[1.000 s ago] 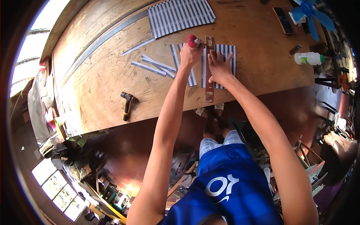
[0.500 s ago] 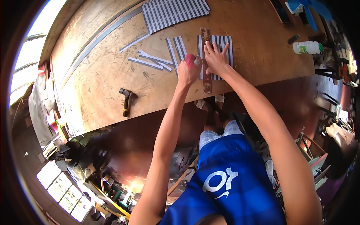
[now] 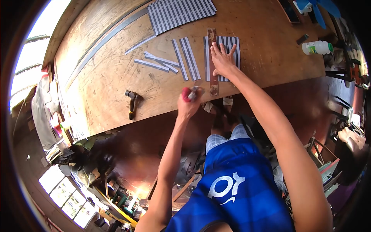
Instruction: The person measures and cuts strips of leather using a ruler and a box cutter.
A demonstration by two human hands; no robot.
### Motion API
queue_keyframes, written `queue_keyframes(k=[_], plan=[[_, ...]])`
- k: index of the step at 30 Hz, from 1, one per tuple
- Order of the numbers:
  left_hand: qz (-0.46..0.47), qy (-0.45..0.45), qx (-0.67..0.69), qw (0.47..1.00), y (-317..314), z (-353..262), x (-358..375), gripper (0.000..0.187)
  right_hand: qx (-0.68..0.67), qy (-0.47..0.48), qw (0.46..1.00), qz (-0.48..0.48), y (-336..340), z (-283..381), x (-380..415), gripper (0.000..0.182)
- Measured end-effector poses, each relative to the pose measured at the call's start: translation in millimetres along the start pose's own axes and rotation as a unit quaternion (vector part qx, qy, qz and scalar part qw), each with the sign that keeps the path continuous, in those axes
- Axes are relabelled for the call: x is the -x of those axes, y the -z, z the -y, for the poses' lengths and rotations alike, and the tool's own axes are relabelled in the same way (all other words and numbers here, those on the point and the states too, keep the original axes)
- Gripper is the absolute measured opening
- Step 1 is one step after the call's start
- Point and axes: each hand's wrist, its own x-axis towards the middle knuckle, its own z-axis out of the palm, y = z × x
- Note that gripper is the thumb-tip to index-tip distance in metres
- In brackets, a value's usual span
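My left hand [image 3: 188,103] is closed around a red-handled cutting tool [image 3: 189,92] at the near edge of the wooden table [image 3: 255,58], just left of the near end of a rusty metal ruler [image 3: 212,62]. My right hand [image 3: 222,59] lies flat with spread fingers, pressing the ruler and a striped grey-and-white sheet [image 3: 228,50] to the table. A thin cut strip [image 3: 205,58] lies along the ruler's left side. Two more cut strips [image 3: 186,58] lie further left.
A large striped sheet [image 3: 179,13] lies at the table's far side, loose strips [image 3: 156,62] to the left. A hammer [image 3: 132,103] rests near the front edge. A white bottle [image 3: 316,48] stands at the right. Clutter covers the floor below.
My left hand has drawn the red-handled tool along the ruler from its far end toward me, ending at the table's near edge. My right hand stays pressed on the ruler.
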Motion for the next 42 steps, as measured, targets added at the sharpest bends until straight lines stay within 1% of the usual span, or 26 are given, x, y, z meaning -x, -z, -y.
queue_keyframes(k=[1, 2, 3, 4, 5, 6, 7, 8, 10, 11, 13, 14, 16, 17, 19, 20, 21, 22, 25, 27, 30, 32, 36, 38, 39, 42], plan=[[-0.01, -0.05, 0.008, 0.999, 14, 6, -1, 0.021, 0.002, 0.0, 1.0, -0.001, 0, 0, 0, 0.126], [-0.015, -0.059, -0.122, 0.991, 41, 2, -5, 0.026, 0.0, -0.001, 1.0, 0.0, 0, 0, 0, 0.126], [-0.058, -0.074, -0.145, 0.985, 55, 13, -11, 0.027, 0.0, -0.002, 1.0, 0.001, 0, 0, 1, 0.126], [-0.095, -0.115, -0.211, 0.966, 75, 22, -20, 0.042, 0.003, 0.001, 1.0, 0.002, 0, -1, 1, 0.126], [-0.119, -0.125, -0.315, 0.933, 95, 40, -24, 0.065, 0.003, 0.0, 1.0, 0.005, 1, -1, 1, 0.126], [-0.134, -0.131, -0.416, 0.89, 109, 64, -36, 0.077, 0.004, 0.0, 1.0, 0.007, 2, -1, 1, 0.127], [-0.157, -0.148, -0.436, 0.874, 117, 74, -46, 0.076, 0.003, -0.002, 1.0, 0.006, 2, -1, 0, 0.127], [-0.154, -0.146, -0.506, 0.836, 128, 97, -56, 0.075, 0.0, -0.001, 1.0, 0.007, 3, -1, 1, 0.128], [-0.113, -0.13, -0.559, 0.811, 141, 117, -68, 0.074, 0.006, 0.001, 1.0, 0.005, 3, -1, 1, 0.128], [-0.116, -0.127, -0.555, 0.814, 139, 112, -66, 0.074, 0.012, 0.003, 1.0, 0.006, 3, -1, 2, 0.128], [-0.105, -0.088, -0.608, 0.782, 138, 101, -62, 0.074, 0.016, 0.005, 1.0, 0.007, 5, -1, 2, 0.128], [-0.107, -0.086, -0.605, 0.784, 132, 87, -60, 0.074, 0.02, 0.006, 1.0, 0.007, 5, -2, 1, 0.128], [-0.198, -0.089, -0.58, 0.785, 106, 51, -49, 0.076, 0.022, 0.009, 1.0, 0.003, 2, -3, 1, 0.127], [-0.186, -0.145, -0.483, 0.843, 89, 37, -47, 0.079, 0.02, 0.01, 1.0, -0.003, 0, -3, 1, 0.127], [-0.071, -0.222, -0.396, 0.888, 41, 14, -47, 0.08, 0.015, 0.015, 1.0, -0.015, 0, -4, 3, 0.127], [-0.049, -0.27, -0.397, 0.876, 13, 7, -46, 0.081, 0.01, 0.017, 0.999, -0.031, -7, -7, -1, 0.128], [0.03, -0.257, -0.411, 0.874, -4, 0, -44, 0.082, 0.013, 0.016, 0.999, -0.028, -5, -6, -2, 0.128], [0.043, -0.263, -0.405, 0.874, -21, 7, -47, 0.081, 0.016, 0.013, 1.0, -0.024, -4, -5, -1, 0.128], [0.057, -0.234, -0.382, 0.892, -34, 9, -53, 0.078, 0.02, 0.014, 0.999, -0.027, -5, -6, -2, 0.127], [0.027, -0.224, -0.419, 0.879, -31, 13, -57, 0.076, 0.019, 0.014, 0.999, -0.024, -2, -5, 0, 0.126], [0.001, -0.232, -0.402, 0.886, -25, 20, -60, 0.074, 0.011, 0.012, 1.0, -0.019, -1, -5, 2, 0.125], [-0.012, -0.247, -0.423, 0.872, -25, 23, -57, 0.071, 0.008, 0.016, 1.0, -0.02, -1, -5, 2, 0.126], [-0.027, -0.298, -0.337, 0.893, -34, 27, -36, 0.061, 0.014, 0.017, 1.0, -0.019, 1, -6, 3, 0.126], [-0.026, -0.353, -0.251, 0.901, -40, 28, -21, 0.047, -0.003, 0.024, 0.999, -0.026, -1, -9, 3, 0.126], [-0.038, -0.362, -0.252, 0.897, -43, 29, -14, 0.039, 0.002, 0.025, 0.999, -0.026, -2, -11, 4, 0.126], [-0.032, -0.368, -0.251, 0.895, -45, 35, -3, 0.038, -0.018, 0.042, 0.998, -0.039, -10, -22, 6, 0.124]])
